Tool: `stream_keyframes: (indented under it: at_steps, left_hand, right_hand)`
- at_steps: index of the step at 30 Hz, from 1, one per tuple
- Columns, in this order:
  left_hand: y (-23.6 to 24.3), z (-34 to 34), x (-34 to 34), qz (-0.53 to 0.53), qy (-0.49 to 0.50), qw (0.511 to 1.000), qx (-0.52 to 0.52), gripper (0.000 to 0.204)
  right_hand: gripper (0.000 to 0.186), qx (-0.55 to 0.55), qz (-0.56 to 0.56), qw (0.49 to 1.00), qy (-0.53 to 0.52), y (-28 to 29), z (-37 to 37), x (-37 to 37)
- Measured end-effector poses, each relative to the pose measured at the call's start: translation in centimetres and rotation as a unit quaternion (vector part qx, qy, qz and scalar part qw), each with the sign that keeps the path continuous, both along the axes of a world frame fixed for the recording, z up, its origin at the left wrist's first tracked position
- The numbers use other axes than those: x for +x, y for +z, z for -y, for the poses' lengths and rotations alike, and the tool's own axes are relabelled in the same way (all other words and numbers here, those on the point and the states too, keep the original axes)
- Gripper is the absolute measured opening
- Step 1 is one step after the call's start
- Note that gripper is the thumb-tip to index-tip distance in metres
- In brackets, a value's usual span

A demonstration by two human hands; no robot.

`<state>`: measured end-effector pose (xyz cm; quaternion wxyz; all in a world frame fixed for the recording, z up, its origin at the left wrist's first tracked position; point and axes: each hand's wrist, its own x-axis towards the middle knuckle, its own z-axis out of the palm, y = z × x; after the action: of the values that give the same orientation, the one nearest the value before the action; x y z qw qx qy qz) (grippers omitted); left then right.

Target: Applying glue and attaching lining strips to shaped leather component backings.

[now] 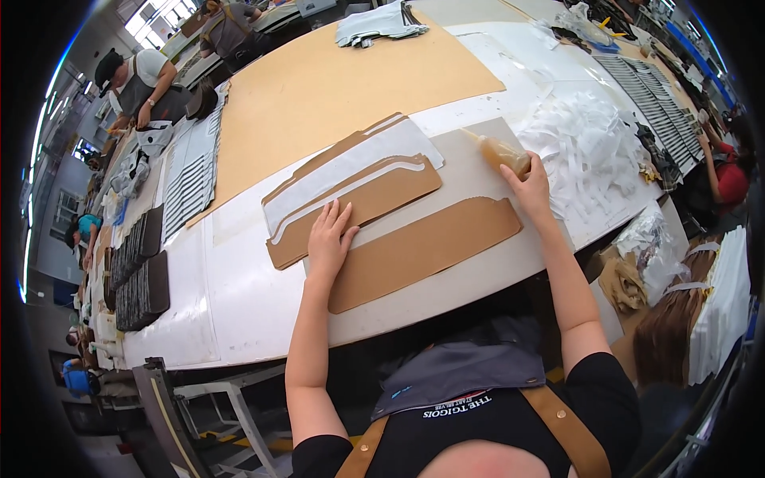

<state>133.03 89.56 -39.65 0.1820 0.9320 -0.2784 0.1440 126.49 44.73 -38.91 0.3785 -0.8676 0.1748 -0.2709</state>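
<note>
My left hand (330, 235) lies on a brown strip piece (384, 191) with a white curved band along its upper edge, fingers stretched out. Beneath that piece is a white sheet with a brown border (335, 161). My right hand (524, 182) grips a translucent squeeze bottle (504, 157) of amber liquid, its narrow nozzle pointing toward the upper left. A second brown piece (422, 255) lies nearer me on a pale grey board (467, 182), between my two forearms.
A tan sheet (351, 80) spans the far table. White scraps (584, 151) lie heaped at right, dark stacked pieces (143, 291) at left. Bundled material (673, 319) sits below the right edge. Several co-workers, including one in a cap (151, 84), work around the edges.
</note>
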Motion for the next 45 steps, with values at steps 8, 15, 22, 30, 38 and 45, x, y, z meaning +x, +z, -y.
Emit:
stream_keyframes:
  at_steps: [8, 15, 22, 30, 38, 45]
  left_hand:
    - [-1.5, 0.5, 0.2, 0.019, 0.041, 0.999, -0.012, 0.044]
    - [-0.8, -0.1, -0.2, -0.019, 0.016, 0.997, -0.068, 0.043]
    - [0.9, -3.2, -0.7, -0.034, 0.084, 0.96, -0.265, 0.033]
    - [-1.1, -5.8, -0.7, -0.076, 0.196, 0.873, -0.439, 0.029]
    - [-1.7, -6.2, -0.6, -0.08, 0.183, 0.84, -0.504, 0.03]
    - [-1.6, -6.2, -0.6, -0.084, 0.192, 0.835, -0.509, 0.03]
  right_hand:
    - [0.05, 0.605, 0.175, 0.765, 0.137, 4.6, -0.1, -6.0]
    - [0.05, 0.531, 0.19, 0.823, 0.062, 3.6, 2.2, -12.6]
    - [0.056, 0.238, 0.138, 0.961, 0.026, 3.7, -0.6, -16.2]
    - [0.057, 0.097, 0.119, 0.988, 0.024, 2.9, -1.6, -16.0]
    - [0.053, 0.066, 0.118, 0.99, 0.045, 2.6, -1.4, -15.5]
    - [0.054, 0.058, 0.116, 0.99, 0.05, 2.6, -1.3, -15.4]
